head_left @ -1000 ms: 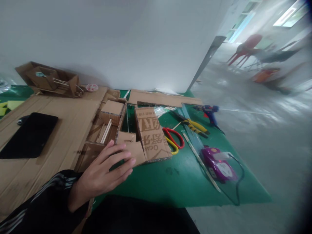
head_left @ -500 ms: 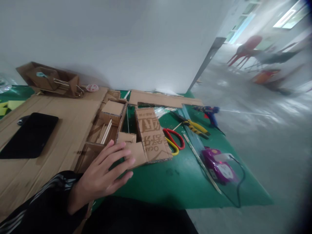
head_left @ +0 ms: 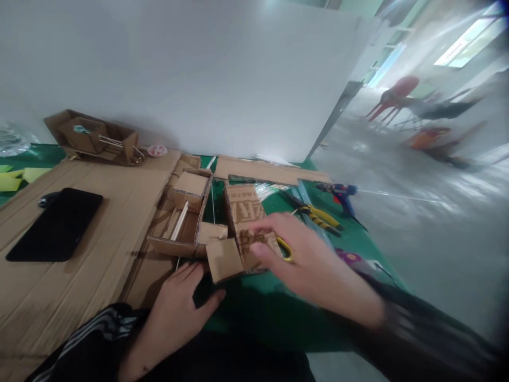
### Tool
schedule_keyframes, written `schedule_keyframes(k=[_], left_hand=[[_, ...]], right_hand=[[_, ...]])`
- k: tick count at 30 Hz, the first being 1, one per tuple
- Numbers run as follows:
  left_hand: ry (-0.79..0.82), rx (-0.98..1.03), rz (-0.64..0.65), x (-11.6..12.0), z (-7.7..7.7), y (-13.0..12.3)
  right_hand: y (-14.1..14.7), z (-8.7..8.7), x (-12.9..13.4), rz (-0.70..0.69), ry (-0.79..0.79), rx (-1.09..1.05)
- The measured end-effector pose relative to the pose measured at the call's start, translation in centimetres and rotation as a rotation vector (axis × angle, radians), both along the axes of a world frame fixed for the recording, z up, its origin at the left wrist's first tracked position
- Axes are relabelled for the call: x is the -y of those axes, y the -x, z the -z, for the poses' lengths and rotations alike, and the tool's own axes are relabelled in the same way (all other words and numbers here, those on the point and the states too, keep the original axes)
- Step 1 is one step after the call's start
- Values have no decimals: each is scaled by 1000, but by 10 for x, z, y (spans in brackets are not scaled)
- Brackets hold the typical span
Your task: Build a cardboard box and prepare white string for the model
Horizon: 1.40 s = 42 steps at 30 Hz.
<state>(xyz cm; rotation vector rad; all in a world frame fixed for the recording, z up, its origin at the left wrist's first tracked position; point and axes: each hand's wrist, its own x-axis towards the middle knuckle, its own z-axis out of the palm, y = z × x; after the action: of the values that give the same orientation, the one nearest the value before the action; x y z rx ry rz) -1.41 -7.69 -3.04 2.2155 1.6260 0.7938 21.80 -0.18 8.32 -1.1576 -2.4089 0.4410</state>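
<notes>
My left hand [head_left: 178, 300] rests low at the front edge of an open cardboard box [head_left: 175, 245], its thumb spread away from the fingers and its fingertips partly hidden beside the box. Thin white sticks [head_left: 181, 220] lie inside the box. Just right of it is a small square cardboard piece [head_left: 224, 260]. My right hand [head_left: 306, 260], slightly smeared by motion, hovers over or touches a printed cardboard piece [head_left: 243, 204]; its thumb and fingers are apart with nothing seen between them. Beneath this hand, scissors show only part of a yellow handle [head_left: 285, 249].
Yellow-black pliers [head_left: 324, 218], a blue glue gun [head_left: 344, 196] and a purple device [head_left: 350, 257] lie at right on the green surface [head_left: 358, 236]. At left, a black tablet-like slab [head_left: 55, 225] lies on a cardboard sheet [head_left: 115, 212]. A cardboard assembly [head_left: 93, 138] stands behind.
My right hand has come in from the right over the printed cardboard, covering most of the scissors. My left hand has drawn back from the small cardboard pieces to the box's front edge.
</notes>
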Motion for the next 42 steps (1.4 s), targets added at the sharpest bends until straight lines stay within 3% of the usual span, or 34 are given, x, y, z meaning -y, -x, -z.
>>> schedule_keyframes(k=[4, 7, 19, 26, 34, 42], left_hand=[[27, 69, 49, -5, 1, -1], [38, 91, 51, -3, 3, -2], [-23, 174, 134, 3, 2, -1], [-7, 176, 130, 2, 3, 0], [-9, 162, 122, 1, -3, -1], [-8, 165, 135, 3, -2, -1]], right_hand=[[26, 19, -10, -1, 147, -30], [35, 23, -11, -12, 182, -26], [33, 31, -3, -17, 328, -126], [26, 34, 1, -272, 109, -161], [24, 34, 16, -336, -88, -42], [28, 40, 14, -359, -159, 48]])
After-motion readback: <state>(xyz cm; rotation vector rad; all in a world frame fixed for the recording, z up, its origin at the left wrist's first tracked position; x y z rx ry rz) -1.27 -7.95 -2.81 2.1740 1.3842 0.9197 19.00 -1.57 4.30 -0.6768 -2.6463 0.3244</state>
